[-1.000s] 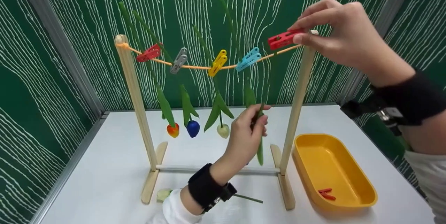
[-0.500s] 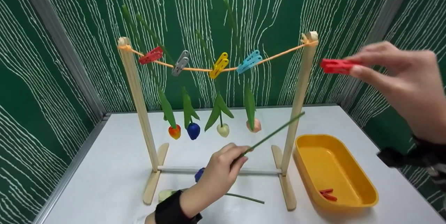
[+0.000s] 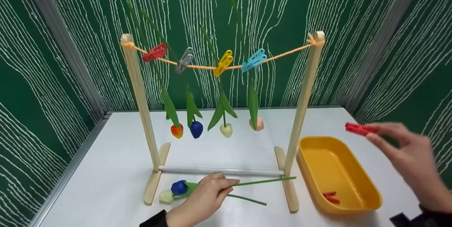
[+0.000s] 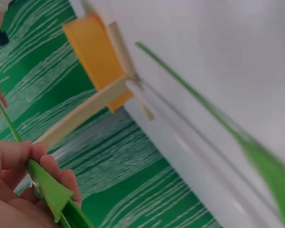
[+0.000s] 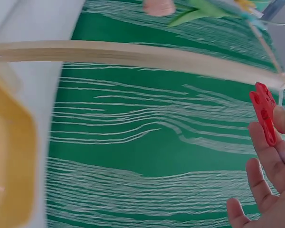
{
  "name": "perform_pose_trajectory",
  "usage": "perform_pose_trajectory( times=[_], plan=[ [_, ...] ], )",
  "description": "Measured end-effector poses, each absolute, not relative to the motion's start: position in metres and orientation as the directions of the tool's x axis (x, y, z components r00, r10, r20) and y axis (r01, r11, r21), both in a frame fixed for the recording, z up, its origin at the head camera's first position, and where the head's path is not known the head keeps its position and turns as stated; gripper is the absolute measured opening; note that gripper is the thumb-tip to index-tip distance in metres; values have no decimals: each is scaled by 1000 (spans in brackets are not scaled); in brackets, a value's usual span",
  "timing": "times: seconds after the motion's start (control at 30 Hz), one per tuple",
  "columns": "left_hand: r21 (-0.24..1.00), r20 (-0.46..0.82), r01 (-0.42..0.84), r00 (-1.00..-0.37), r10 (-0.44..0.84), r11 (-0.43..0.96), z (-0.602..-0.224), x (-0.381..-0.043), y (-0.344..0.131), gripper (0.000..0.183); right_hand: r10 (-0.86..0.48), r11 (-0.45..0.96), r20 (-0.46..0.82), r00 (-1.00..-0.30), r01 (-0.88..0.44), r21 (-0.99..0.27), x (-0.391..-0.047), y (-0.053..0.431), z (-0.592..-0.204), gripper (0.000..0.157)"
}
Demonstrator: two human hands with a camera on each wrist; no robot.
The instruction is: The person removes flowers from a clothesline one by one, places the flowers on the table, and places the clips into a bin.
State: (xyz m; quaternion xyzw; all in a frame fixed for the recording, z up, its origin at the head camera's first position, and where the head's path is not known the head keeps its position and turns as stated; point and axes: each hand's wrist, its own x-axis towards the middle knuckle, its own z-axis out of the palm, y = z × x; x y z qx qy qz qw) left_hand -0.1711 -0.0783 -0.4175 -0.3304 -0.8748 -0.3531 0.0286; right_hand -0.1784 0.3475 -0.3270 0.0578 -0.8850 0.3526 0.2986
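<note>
My left hand (image 3: 211, 192) grips the green stem of a blue tulip (image 3: 179, 187), low over the table in front of the rack's white crossbar. In the left wrist view its fingers curl round the stem and a leaf (image 4: 50, 187). A pale tulip (image 3: 166, 196) lies beside it on the table. Between thumb and fingertips my right hand (image 3: 406, 153) pinches a red clothespin (image 3: 359, 129), up to the right of the yellow tray. Clothespins in red (image 3: 154, 53), grey (image 3: 184, 61), yellow (image 3: 223, 63) and light blue (image 3: 254, 60) hold tulips head-down on the orange cord (image 3: 286, 54).
Two wooden posts (image 3: 305, 103) carry the cord and stand on wooden feet joined by a white crossbar (image 3: 226, 171). The yellow tray (image 3: 303, 156) at right holds a red clothespin (image 3: 331, 197). Green patterned panels (image 3: 46, 78) enclose the white table (image 3: 106, 177).
The left hand has come down from the cord to the table with the blue tulip. The right hand has moved right and down from the cord, still pinching the red clothespin.
</note>
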Motion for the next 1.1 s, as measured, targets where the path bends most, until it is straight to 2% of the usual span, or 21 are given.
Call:
perform_pose_trajectory(
  times=[0.1,0.2,0.3,0.4,0.6,0.8,0.97,1.1],
  plan=[
    [575,216,567,-801,559,590,-429,-172,-85,26,119,748,482,-868,-240,-619,-183,356,-359,28],
    [507,168,555,-814,555,660,-442,-172,-89,25,141,764,351,-925,-124,-633,-185,361,-386,40],
    [428,122,558,-815,566,711,-454,-171,-91,25,148,778,206,-967,-14,-628,-186,361,-408,51],
    [359,84,584,-797,598,728,-464,-171,-93,19,124,795,94,-988,42,-606,-188,360,-427,56],
    [235,11,613,-778,628,755,-480,-174,-100,7,63,836,-53,-997,82,-543,-195,356,-451,52],
    [200,-6,619,-774,633,759,-491,-176,-103,6,43,834,-211,-976,152,-531,-205,356,-467,48],
    [138,29,654,-753,657,743,-494,-179,-102,2,1,852,-257,-966,135,-507,-209,358,-477,40],
    [136,26,654,-753,657,744,-495,-180,-103,4,-21,853,-287,-958,133,-505,-211,357,-479,36]
  ],
)
